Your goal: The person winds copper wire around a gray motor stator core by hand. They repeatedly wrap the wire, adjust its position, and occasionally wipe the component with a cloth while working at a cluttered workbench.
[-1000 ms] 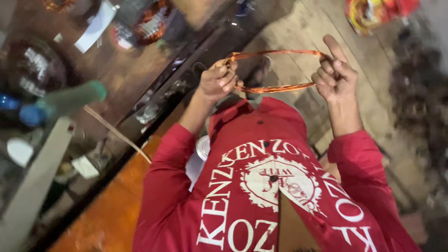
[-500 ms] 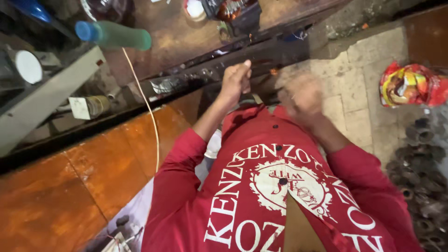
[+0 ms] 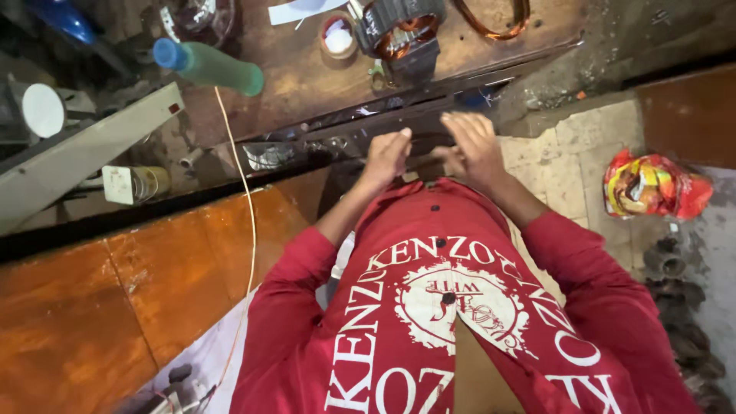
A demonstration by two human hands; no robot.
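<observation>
Both hands empty at the bench edge (image 3: pixel 429 115); left hand (image 3: pixel 386 156) curled; right hand (image 3: pixel 474 147) fingers spread.

You wear a red long-sleeved shirt (image 3: pixel 429 322) filling the lower middle of the frame, with dark buttons down its front, large white lettering and a round white emblem. Both sleeves are pushed up your forearms.

A repair workshop for electric motors: a grimy wooden worktop (image 3: pixel 307 84) carries a motor stator (image 3: pixel 399 27) wound with copper, a loose copper wire coil (image 3: pixel 494 19) (top edge), and scattered metal parts (image 3: pixel 678 307) on the floor.
</observation>
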